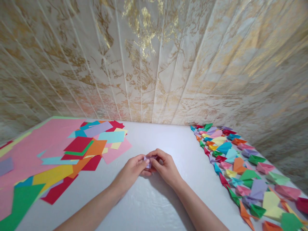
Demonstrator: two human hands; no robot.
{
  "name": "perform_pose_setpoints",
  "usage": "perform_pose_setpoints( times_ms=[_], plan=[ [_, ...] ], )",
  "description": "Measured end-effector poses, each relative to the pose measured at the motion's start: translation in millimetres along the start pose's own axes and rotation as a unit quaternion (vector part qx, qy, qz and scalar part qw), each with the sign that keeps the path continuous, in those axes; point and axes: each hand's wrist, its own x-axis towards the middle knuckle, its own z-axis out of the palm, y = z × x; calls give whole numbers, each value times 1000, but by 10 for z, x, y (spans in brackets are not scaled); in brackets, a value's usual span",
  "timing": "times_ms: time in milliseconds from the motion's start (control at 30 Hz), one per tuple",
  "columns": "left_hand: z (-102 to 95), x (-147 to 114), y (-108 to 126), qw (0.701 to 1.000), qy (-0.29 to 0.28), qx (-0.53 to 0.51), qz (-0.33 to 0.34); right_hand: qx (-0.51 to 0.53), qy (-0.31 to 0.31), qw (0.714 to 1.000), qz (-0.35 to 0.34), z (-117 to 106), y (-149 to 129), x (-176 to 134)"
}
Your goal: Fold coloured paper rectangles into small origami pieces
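Note:
Between my two hands, over the middle of the white table (154, 134), is a small folded piece of lilac paper (148, 163). My left hand (135, 167) pinches its left side, thumb on top and fingers curled beneath. On the other side my right hand (163, 163) is closed on the paper too, with thumb and index finger meeting at its upper right part. Fingers cover much of the paper, so its full folded shape is hidden.
At the left lie loose coloured paper sheets (54, 173), some overlapping a large pink sheet (48, 134). Along the right edge spread many small folded paper figures (239, 165) in mixed colours. A patterned gold and white curtain (144, 73) hangs behind the table.

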Motion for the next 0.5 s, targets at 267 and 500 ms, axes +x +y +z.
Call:
perform_pose_setpoints(
  times_ms=[267, 500],
  plan=[
    [-27, 30, -89, 999, 32, 18, 33, 31, 27, 998, 39, 5, 4, 6],
    [19, -11, -50, 997, 51, 26, 53, 54, 60, 996, 44, 36, -5, 3]
  ],
)
